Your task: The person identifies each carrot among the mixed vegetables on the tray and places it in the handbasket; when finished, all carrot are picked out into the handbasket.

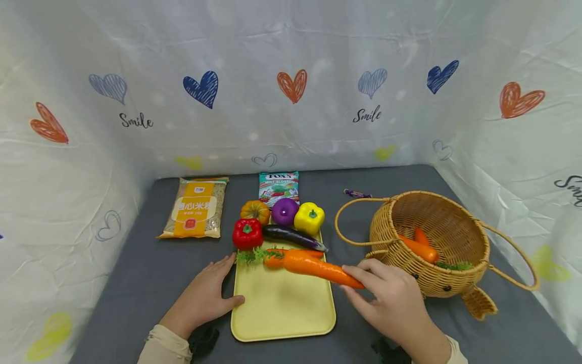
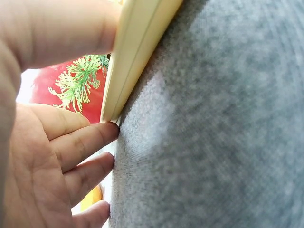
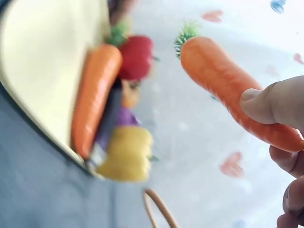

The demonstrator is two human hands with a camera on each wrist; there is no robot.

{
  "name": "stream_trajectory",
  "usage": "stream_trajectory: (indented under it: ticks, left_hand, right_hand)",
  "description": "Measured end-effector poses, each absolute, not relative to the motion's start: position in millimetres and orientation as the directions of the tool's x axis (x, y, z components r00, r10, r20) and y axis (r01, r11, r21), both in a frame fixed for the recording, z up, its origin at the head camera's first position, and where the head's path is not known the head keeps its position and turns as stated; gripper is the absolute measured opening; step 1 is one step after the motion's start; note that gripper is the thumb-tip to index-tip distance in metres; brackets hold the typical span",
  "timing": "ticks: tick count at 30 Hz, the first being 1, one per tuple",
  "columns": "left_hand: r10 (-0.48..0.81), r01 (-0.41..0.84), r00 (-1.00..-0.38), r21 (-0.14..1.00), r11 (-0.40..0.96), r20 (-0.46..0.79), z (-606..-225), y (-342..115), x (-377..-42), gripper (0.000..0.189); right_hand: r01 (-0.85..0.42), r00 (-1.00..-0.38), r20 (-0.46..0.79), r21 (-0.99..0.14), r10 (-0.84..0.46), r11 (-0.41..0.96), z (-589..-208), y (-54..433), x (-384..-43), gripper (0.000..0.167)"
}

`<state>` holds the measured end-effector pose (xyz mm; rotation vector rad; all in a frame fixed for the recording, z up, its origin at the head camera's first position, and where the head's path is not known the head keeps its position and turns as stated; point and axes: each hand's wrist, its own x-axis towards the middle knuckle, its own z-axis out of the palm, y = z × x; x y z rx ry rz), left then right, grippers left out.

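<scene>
My right hand [image 1: 393,298] pinches a carrot [image 1: 313,268] by its narrow end, thumb on one side and fingers on the other. The carrot hangs above the yellow tray [image 1: 282,313], its green top pointing left. Under it, a second carrot [image 3: 95,99] lies on the tray beside the eggplant [image 1: 291,236]. Along the tray's far end sit a red bell pepper [image 1: 247,234], a small pumpkin [image 1: 255,211], a purple round vegetable [image 1: 285,211] and a yellow bell pepper [image 1: 309,218]. My left hand [image 1: 206,293] rests at the tray's left edge, fingers extended, thumb on the rim.
A wicker basket [image 1: 436,283] with more carrots [image 1: 418,247] inside stands on the right, handles sticking out. At the back are a bag of grain [image 1: 193,210], a mint candy packet [image 1: 279,188] and a small purple wrapped candy [image 1: 357,193]. Printed cloth walls surround the grey tabletop.
</scene>
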<state>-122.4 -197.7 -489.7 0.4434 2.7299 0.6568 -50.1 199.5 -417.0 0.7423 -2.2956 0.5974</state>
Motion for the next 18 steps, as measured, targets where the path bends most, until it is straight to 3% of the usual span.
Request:
stream_trajectory:
  ticks: [7, 18]
  left_hand:
    - [0.357, 0.221, -0.908, 0.474, 0.852, -0.218, -491.8, -198.4, -123.5, 0.113]
    - [0.361, 0.222, -0.907, 0.484, 0.846, -0.215, -491.8, -198.6, -123.0, 0.111]
  right_hand:
    - [-0.569, -0.543, 0.802, -0.133, -0.248, 0.812, -398.0, 223.8, -52.7, 0.053]
    - [-0.416, -0.525, 0.838, -0.097, -0.152, 0.904, -383.6, 259.4, -50.8, 0.063]
